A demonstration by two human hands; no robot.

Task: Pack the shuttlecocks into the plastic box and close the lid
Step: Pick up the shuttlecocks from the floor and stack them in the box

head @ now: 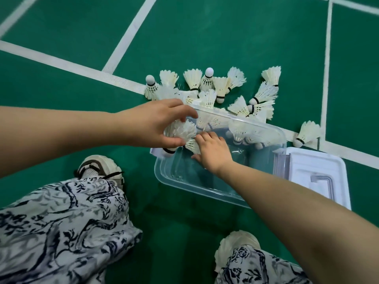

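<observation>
A green court floor (205,37), marked with white lines (61,62), is recorded as the bearing surface. A clear plastic box (184,181) is set on it beneath the right hand (213,152) and the left hand (155,121). A white lid (320,167) is laid flat just beside the box, right of the right hand. Loose shuttlecocks (207,83) are heaped beyond both hands, against the box's far wall. One lone shuttlecock (307,134) is noted apart, further right.
</observation>
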